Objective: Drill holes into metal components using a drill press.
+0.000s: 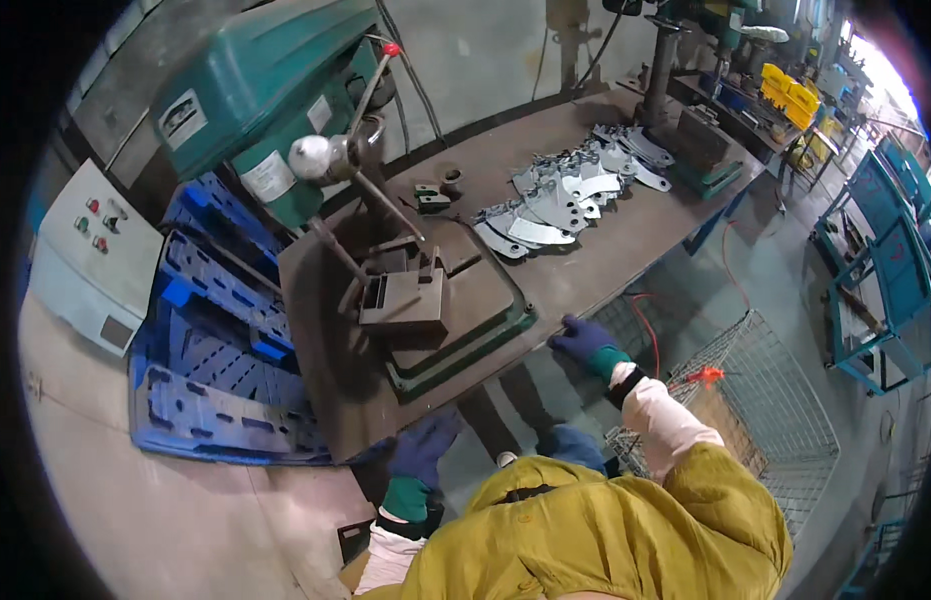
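Observation:
My right hand (pixel 588 342), in a purple-blue glove with a green cuff, is at the front edge of the brown metal workbench (pixel 625 245). Its fingers are apart and hold nothing that I can see. My left hand (pixel 422 452), gloved alike, hangs low by the bench's near left corner; it looks open and empty, though its fingers are dim. On the bench stands a green drill press (pixel 260 105) with a lever handle. A metal vise-like fixture (pixel 405 303) sits on its base plate. Several flat curved metal plates (pixel 560 200) lie in an overlapping row farther right.
A wire mesh basket (pixel 785 380) stands on the floor at right, with a red-orange tool (pixel 703 376) at its rim. Blue plastic pallets (pixel 220 415) and a grey control box (pixel 97 255) are at left. Blue trolleys (pixel 880 260) and yellow bins (pixel 788 95) are farther right.

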